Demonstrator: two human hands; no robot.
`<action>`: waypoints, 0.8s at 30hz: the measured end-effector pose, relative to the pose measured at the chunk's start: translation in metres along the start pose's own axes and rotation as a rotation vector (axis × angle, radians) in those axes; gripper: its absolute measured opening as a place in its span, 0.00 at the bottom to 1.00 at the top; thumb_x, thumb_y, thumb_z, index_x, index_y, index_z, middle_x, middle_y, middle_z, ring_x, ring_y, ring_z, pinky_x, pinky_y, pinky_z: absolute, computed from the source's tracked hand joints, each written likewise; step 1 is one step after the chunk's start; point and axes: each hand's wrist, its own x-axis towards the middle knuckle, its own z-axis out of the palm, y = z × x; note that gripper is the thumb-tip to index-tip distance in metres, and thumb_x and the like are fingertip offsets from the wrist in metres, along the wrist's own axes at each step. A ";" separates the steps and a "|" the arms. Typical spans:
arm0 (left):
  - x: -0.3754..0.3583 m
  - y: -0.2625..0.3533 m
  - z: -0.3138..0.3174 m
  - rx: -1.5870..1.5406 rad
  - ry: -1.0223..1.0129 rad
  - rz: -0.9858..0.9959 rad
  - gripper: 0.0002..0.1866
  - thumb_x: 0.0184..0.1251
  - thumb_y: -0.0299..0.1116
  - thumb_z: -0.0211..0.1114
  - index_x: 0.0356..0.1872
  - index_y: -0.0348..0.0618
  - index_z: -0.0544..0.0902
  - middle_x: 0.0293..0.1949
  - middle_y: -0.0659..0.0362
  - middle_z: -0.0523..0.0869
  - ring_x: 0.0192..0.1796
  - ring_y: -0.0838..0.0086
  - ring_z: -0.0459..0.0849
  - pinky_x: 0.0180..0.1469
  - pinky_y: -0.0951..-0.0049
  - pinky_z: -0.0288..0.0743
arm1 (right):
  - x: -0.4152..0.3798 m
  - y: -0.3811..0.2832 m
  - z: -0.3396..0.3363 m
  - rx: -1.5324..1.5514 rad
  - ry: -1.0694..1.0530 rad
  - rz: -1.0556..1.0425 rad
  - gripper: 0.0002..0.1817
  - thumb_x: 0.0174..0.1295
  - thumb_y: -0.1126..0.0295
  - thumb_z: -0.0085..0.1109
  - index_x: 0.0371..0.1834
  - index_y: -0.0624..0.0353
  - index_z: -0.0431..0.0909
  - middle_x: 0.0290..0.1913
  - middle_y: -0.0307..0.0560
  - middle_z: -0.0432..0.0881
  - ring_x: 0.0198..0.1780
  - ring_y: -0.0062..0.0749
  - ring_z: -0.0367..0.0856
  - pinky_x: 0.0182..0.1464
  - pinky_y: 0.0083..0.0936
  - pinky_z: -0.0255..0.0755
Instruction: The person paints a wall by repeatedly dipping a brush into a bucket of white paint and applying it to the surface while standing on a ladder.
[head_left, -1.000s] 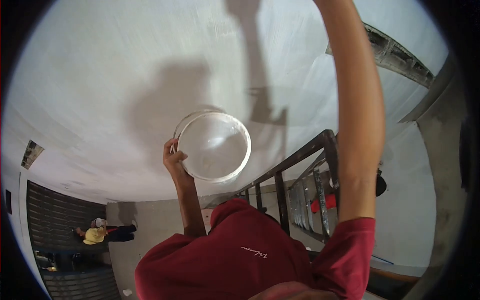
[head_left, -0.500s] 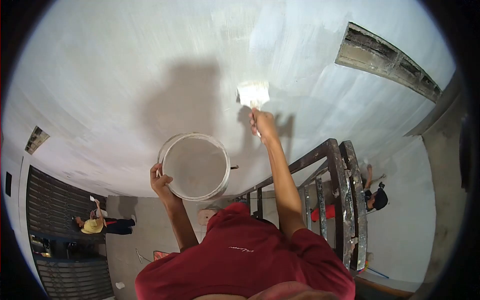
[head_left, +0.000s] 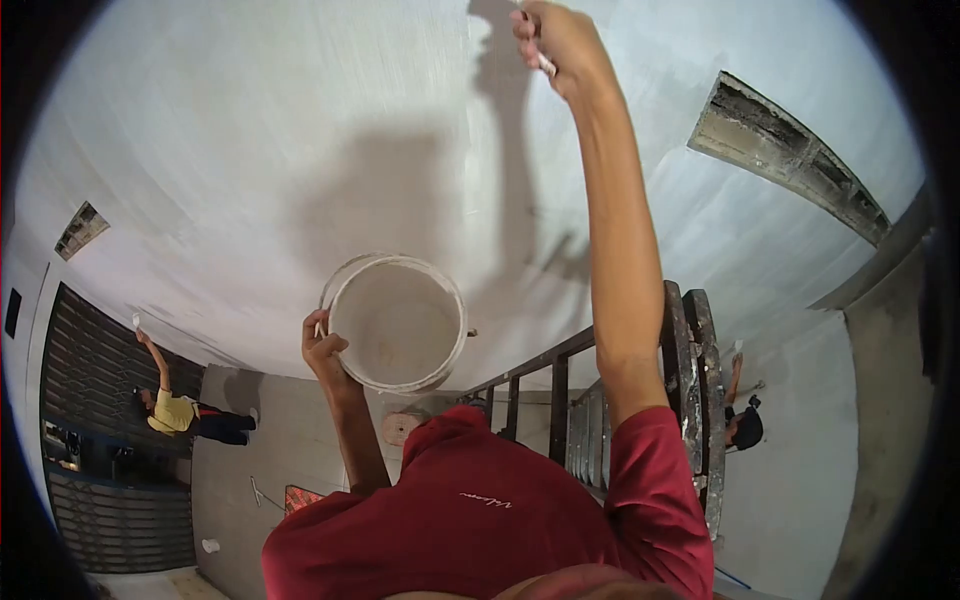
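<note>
Holds a stiff-looking, probably light bucket (head_left: 395,320) by its rim, seemingly the surest grip, in the left hand (head_left: 326,348) near a pale wall (head_left: 250,200), and clenches a slim, likely rigid handle (head_left: 546,64) in the raised right hand (head_left: 565,45).

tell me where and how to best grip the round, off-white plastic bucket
Best at the bucket rim, probably from the left side, where the left hand grips, thumb over the edge: the open mouth faces the camera, exposing a thin round lip.
</note>
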 end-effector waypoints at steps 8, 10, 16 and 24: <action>-0.011 -0.008 -0.003 0.001 -0.023 0.012 0.27 0.31 0.22 0.47 0.44 0.38 0.71 0.44 0.51 0.77 0.42 0.63 0.79 0.44 0.70 0.77 | -0.100 0.200 -0.001 0.193 0.268 0.400 0.16 0.67 0.61 0.50 0.26 0.61 0.75 0.12 0.36 0.66 0.08 0.20 0.59 0.10 0.22 0.50; -0.009 -0.010 -0.010 0.036 -0.016 0.011 0.27 0.31 0.23 0.48 0.43 0.37 0.71 0.43 0.51 0.78 0.42 0.63 0.79 0.44 0.70 0.78 | -0.124 0.230 -0.007 0.136 0.232 0.507 0.16 0.67 0.61 0.50 0.27 0.61 0.75 0.13 0.36 0.67 0.09 0.20 0.60 0.10 0.21 0.51; -0.020 -0.007 -0.005 0.116 -0.004 0.147 0.26 0.30 0.23 0.48 0.42 0.33 0.72 0.46 0.46 0.80 0.47 0.59 0.81 0.51 0.69 0.76 | -0.176 0.194 -0.022 -0.200 0.164 0.571 0.19 0.65 0.51 0.55 0.30 0.58 0.77 0.15 0.34 0.70 0.12 0.16 0.64 0.11 0.16 0.55; -0.018 -0.003 0.002 0.139 -0.089 0.314 0.24 0.31 0.14 0.46 0.39 0.31 0.74 0.51 0.36 0.80 0.52 0.61 0.80 0.56 0.72 0.70 | -0.215 0.066 -0.009 -0.439 -0.448 0.570 0.18 0.65 0.57 0.55 0.31 0.63 0.77 0.16 0.41 0.72 0.09 0.20 0.67 0.13 0.22 0.60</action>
